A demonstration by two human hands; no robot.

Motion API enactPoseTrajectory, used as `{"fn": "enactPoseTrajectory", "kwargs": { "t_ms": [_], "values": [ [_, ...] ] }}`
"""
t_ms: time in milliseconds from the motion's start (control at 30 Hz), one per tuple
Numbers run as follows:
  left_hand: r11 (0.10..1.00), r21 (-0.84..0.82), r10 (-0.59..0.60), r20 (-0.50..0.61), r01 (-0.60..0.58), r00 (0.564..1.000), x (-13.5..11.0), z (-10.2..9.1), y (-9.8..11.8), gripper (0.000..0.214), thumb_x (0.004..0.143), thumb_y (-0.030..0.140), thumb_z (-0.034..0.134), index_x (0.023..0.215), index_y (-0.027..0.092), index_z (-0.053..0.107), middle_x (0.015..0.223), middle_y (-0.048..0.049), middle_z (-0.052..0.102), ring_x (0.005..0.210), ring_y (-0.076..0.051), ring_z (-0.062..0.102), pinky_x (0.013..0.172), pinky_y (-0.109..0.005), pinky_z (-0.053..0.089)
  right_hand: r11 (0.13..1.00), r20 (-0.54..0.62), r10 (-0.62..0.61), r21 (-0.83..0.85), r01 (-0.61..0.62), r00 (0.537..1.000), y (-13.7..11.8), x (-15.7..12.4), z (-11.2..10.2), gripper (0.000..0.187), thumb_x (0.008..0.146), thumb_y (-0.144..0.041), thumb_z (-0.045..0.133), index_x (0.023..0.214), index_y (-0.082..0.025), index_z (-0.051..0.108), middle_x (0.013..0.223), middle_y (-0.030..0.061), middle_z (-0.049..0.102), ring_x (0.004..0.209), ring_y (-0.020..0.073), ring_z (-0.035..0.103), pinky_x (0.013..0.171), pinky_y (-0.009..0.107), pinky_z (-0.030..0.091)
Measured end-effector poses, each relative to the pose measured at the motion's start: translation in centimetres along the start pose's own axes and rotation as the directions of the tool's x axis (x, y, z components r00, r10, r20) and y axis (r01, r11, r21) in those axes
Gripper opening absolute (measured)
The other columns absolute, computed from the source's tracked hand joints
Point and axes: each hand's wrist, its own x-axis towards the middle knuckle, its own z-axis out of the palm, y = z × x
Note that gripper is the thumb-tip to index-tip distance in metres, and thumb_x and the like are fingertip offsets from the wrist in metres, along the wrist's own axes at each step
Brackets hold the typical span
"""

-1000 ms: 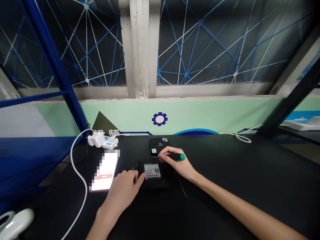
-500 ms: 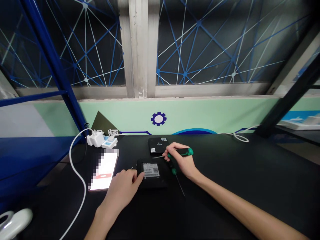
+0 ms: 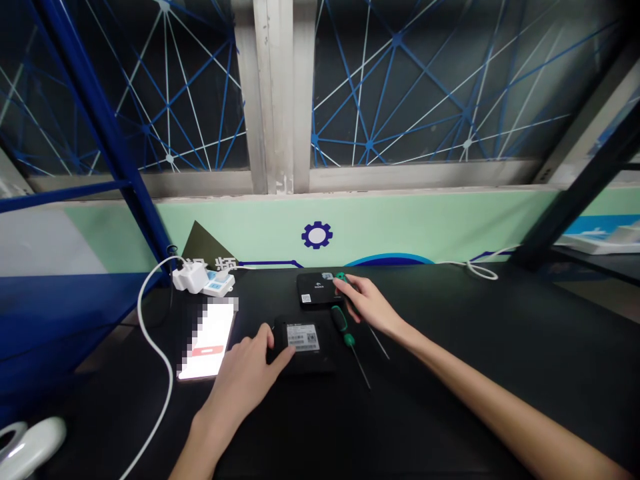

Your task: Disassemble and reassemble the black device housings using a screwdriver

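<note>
A flat black box [image 3: 305,363] with a white printed label lies on the dark table. My left hand [image 3: 247,363] rests at its left side, thumb on the label and the fingers apart from it, near the upper left corner. My right hand [image 3: 373,303] is closed around the green-and-black handle of a screwdriver [image 3: 379,342], whose shaft slants down toward the lower right. Just left of that, a second screwdriver [image 3: 349,340] lies on the table. Behind is another black box [image 3: 313,290] with a small logo, partly covered by my right fingers.
A phone [image 3: 213,347] with a lit screen lies left of my left hand. Beyond it stands a white power strip [image 3: 219,285] with a plugged-in adapter [image 3: 191,277] and a white cable [image 3: 159,347]. A white rounded object [image 3: 37,443] sits at the lower left.
The screwdriver in my right hand has swung from lying crosswise to pointing down right, its handle now by the far box. My left thumb has shifted slightly on the label.
</note>
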Motion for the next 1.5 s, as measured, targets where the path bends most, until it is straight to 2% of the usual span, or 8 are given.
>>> {"fn": "enactPoseTrajectory", "kwargs": {
  "t_ms": [200, 333, 467, 600, 767, 967, 1300, 1500],
  "values": [
    [1.0, 0.021, 0.019, -0.004, -0.019, 1.0, 0.4, 0.2, -0.3, 0.029, 0.1, 0.047, 0.043, 0.114, 0.022, 0.051, 0.07, 0.0006, 0.06, 0.078, -0.025, 0.063, 0.059, -0.028, 0.033, 0.867, -0.046, -0.032, -0.498, 0.005, 0.998, -0.2, -0.3, -0.2, 0.041, 0.093, -0.05, 0.052, 0.064, -0.022, 0.053, 0.054, -0.0006, 0.056, 0.053, 0.0177, 0.055, 0.054, 0.028, 0.033],
    [0.998, 0.034, 0.045, -0.033, -0.044, 0.998, 0.6, 0.3, -0.6, 0.031, 0.101, 0.042, 0.043, 0.121, 0.025, 0.058, 0.072, -0.0003, 0.062, 0.08, -0.025, 0.063, 0.061, -0.029, 0.035, 0.758, -0.038, 0.0, -0.651, -0.025, 0.999, 0.4, -0.2, 0.0, 0.029, 0.093, -0.045, 0.054, 0.078, -0.022, 0.061, 0.068, 0.0031, 0.065, 0.062, 0.0203, 0.059, 0.058, 0.029, 0.033],
    [0.995, 0.007, 0.095, -0.087, -0.095, 0.992, 0.7, 0.4, -1.1, 0.036, 0.101, 0.039, 0.043, 0.127, 0.028, 0.063, 0.092, -0.0042, 0.066, 0.086, -0.023, 0.064, 0.068, -0.03, 0.043, 0.716, -0.039, 0.031, -0.696, -0.049, 0.999, 0.9, -0.1, 0.0, 0.026, 0.092, -0.045, 0.055, 0.099, -0.021, 0.064, 0.069, 0.0038, 0.066, 0.067, 0.023, 0.063, 0.06, 0.029, 0.035],
    [0.985, -0.039, 0.161, -0.141, -0.168, 0.977, 0.8, 0.5, -1.3, 0.037, 0.101, 0.032, 0.04, 0.127, 0.028, 0.065, 0.11, -0.0063, 0.062, 0.101, -0.023, 0.062, 0.079, -0.032, 0.048, 0.722, -0.043, 0.03, -0.69, -0.052, 0.999, 1.0, -0.1, 0.1, 0.027, 0.092, -0.045, 0.056, 0.102, -0.021, 0.063, 0.071, 0.0045, 0.067, 0.069, 0.0235, 0.064, 0.062, 0.029, 0.036],
    [0.967, -0.041, 0.245, -0.136, -0.252, 0.96, 0.8, 0.6, -1.1, 0.041, 0.102, 0.025, 0.034, 0.13, 0.028, 0.064, 0.11, -0.0061, 0.062, 0.101, -0.022, 0.06, 0.087, -0.035, 0.047, 0.692, -0.023, 0.034, -0.721, -0.04, 0.999, 0.8, -0.3, 0.4, 0.027, 0.092, -0.043, 0.057, 0.107, -0.022, 0.061, 0.077, 0.0055, 0.069, 0.07, 0.0237, 0.065, 0.061, 0.028, 0.036],
    [0.97, -0.083, 0.222, -0.084, -0.229, 0.971, 0.3, 0.6, -0.6, 0.045, 0.1, 0.048, 0.045, 0.14, 0.03, 0.056, 0.121, -0.0064, 0.06, 0.112, -0.027, 0.056, 0.1, -0.041, 0.043, 0.6, -0.004, 0.023, -0.8, -0.017, 1.0, 0.7, -0.5, 0.6, 0.026, 0.095, -0.044, 0.055, 0.11, -0.023, 0.06, 0.081, 0.0075, 0.07, 0.079, 0.0277, 0.068, 0.059, 0.028, 0.033],
    [0.94, -0.122, 0.31, -0.085, -0.318, 0.947, 0.7, 1.6, -1.6, 0.043, 0.105, 0.032, 0.032, 0.145, 0.031, 0.049, 0.139, -0.0066, 0.053, 0.125, -0.025, 0.05, 0.107, -0.043, 0.04, 0.449, -0.006, -0.004, -0.894, -0.003, 1.0, 0.3, -0.8, 0.8, 0.041, 0.1, -0.054, 0.042, 0.114, -0.021, 0.06, 0.078, 0.0112, 0.072, 0.074, 0.0299, 0.071, 0.056, 0.03, 0.033],
    [0.946, -0.074, 0.305, -0.135, -0.317, 0.943, 1.0, 1.7, -1.6, 0.041, 0.105, 0.029, 0.032, 0.137, 0.028, 0.057, 0.137, -0.006, 0.055, 0.123, -0.024, 0.053, 0.105, -0.041, 0.043, 0.453, 0.0, -0.046, -0.891, 0.021, 0.999, 0.3, -1.1, 0.7, 0.037, 0.098, -0.052, 0.048, 0.111, -0.021, 0.063, 0.09, 0.0103, 0.073, 0.078, 0.0281, 0.071, 0.056, 0.029, 0.034]
  ]
}}
